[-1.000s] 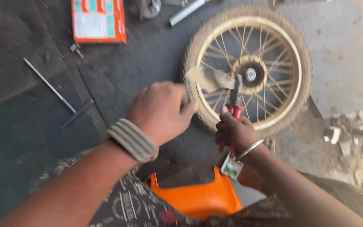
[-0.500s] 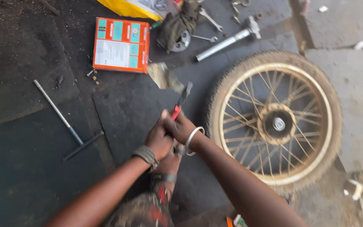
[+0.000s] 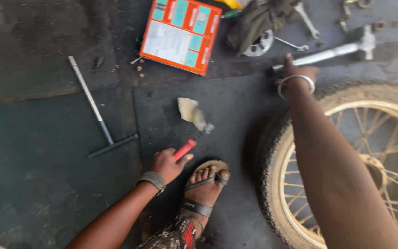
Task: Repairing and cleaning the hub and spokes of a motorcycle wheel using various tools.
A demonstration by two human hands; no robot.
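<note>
My left hand (image 3: 167,164) is closed on the red handle of a screwdriver (image 3: 187,147), low near my sandalled foot (image 3: 206,182). The tool's tip touches a scrap of dirty cloth or paper (image 3: 190,112) lying on the dark floor. My right hand (image 3: 296,74), with a metal bangle on the wrist, reaches far forward and rests on the near end of a long silver axle bar (image 3: 330,54). Whether its fingers grip the bar is hard to tell. A spoked motorcycle wheel (image 3: 346,161) with a dusty tyre lies flat under my right arm.
An orange and white box (image 3: 180,34) lies at the top centre. A T-shaped wrench (image 3: 98,115) lies on the left. A dark rag over a metal part (image 3: 259,20), spanners (image 3: 307,18) and small fittings are at the top right.
Both hands were together on the red-handled tool; now my right hand has let go and stretched forward to the silver bar. My left hand keeps the tool, lowered toward my foot.
</note>
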